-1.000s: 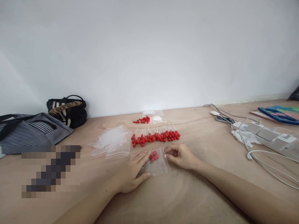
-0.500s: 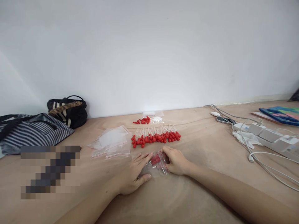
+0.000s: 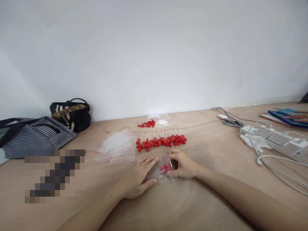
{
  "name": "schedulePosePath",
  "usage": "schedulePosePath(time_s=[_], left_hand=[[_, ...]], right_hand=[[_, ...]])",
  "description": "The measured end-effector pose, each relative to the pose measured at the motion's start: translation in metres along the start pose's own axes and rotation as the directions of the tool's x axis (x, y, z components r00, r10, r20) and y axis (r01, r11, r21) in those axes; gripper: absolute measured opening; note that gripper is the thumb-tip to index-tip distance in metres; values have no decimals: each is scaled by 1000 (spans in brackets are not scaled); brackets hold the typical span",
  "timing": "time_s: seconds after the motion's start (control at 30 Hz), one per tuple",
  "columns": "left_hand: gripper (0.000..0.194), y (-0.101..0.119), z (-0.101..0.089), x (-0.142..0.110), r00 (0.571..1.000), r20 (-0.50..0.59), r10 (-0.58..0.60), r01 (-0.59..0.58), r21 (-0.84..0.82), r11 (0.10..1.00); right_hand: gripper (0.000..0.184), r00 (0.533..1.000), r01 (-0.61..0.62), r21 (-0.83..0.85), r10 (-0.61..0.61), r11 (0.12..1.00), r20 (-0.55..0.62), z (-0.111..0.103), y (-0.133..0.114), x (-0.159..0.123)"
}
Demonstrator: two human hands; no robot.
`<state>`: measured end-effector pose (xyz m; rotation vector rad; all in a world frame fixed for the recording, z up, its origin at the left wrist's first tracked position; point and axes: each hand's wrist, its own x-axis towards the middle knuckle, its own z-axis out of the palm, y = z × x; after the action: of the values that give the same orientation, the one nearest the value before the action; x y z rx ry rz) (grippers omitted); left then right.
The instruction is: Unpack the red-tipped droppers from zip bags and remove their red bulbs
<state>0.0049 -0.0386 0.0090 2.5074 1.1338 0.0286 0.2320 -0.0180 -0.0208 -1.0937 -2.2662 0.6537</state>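
My left hand (image 3: 141, 178) lies flat over the closed end of a clear zip-lock bag (image 3: 160, 176), its thumb and fingers spread. Several red rubber pieces (image 3: 165, 168) show through the plastic near the bag's mouth. My right hand (image 3: 183, 163) is curled at that mouth, by the red zip strip, with the thumb seen behind the plastic. Whether its fingertips also grip the red pieces cannot be made out. Beyond both hands runs a row of what look like droppers with red rubber bulbs (image 3: 166, 141), their thin pale tubes pointing to the wall.
Flat zip-lock bags (image 3: 117, 144) are piled left of the row. Loose red bulbs (image 3: 147, 124) and clear tubes (image 3: 163, 123) lie behind it. A striped bag (image 3: 38, 136) and a black bag (image 3: 71, 115) stand at left. A power strip (image 3: 281, 142) with white cables (image 3: 276, 173) lies right.
The red pieces in the bag have shifted toward its mouth, nearer my right hand, and turned sideways. My right hand moved slightly; my left hand stays on the bag.
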Motion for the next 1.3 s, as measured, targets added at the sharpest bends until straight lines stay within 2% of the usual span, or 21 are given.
schedulePosePath(time_s=[0.23,0.37,0.43,0.53,0.67,0.77,0.87,0.93,1.03,1.13,1.23,1.3], left_hand=[[61,2,-3,-1,999,-17,29,-30,-24,999],[61,1,-3,0,999,-23,40,-40,-26,999],[61,2,-3,0,999,-20,27,-27,-21,999],[62,2,-3,-1,1000,-15,19,-19,-21,1000],[62,1,-3,0,1000,-21,21,-22,-40,999],[62,1,-4,0,1000,-13,27,-27,-26,999],[62,1,-4,0,1000,-8,29,-29,-13,999],[62,0,-3,0,999,-19,28,-28,-17,999],[62,-1,-1,-1,999,-28,27,-28,-20,999],[61,-2,-1,0,999,-13,33,-34,-11,999],[60,-3,-1,-1,997,-21,70,-70,-11,997],[57,-5,1,-2,993,-87,81,-82,-12,997]], right_hand=[[24,998,47,37,-48,998,28,-16,10,-9],[33,999,53,23,-53,998,2,-13,8,-7],[29,999,53,17,-53,998,5,-8,6,-4],[22,999,21,-3,-21,1000,32,-9,3,-2],[19,986,-92,-37,96,995,134,-30,10,-8],[24,960,-178,-7,175,984,217,-42,18,-12],[34,961,-171,33,159,985,226,-41,20,-11],[33,959,-162,21,152,987,238,-38,17,-9],[26,933,-183,-47,189,982,306,-42,14,-9],[21,892,-254,-103,274,962,359,-54,17,-12],[21,843,-350,-53,339,935,417,-65,25,-15],[22,828,-382,-8,346,924,441,-70,30,-16]])
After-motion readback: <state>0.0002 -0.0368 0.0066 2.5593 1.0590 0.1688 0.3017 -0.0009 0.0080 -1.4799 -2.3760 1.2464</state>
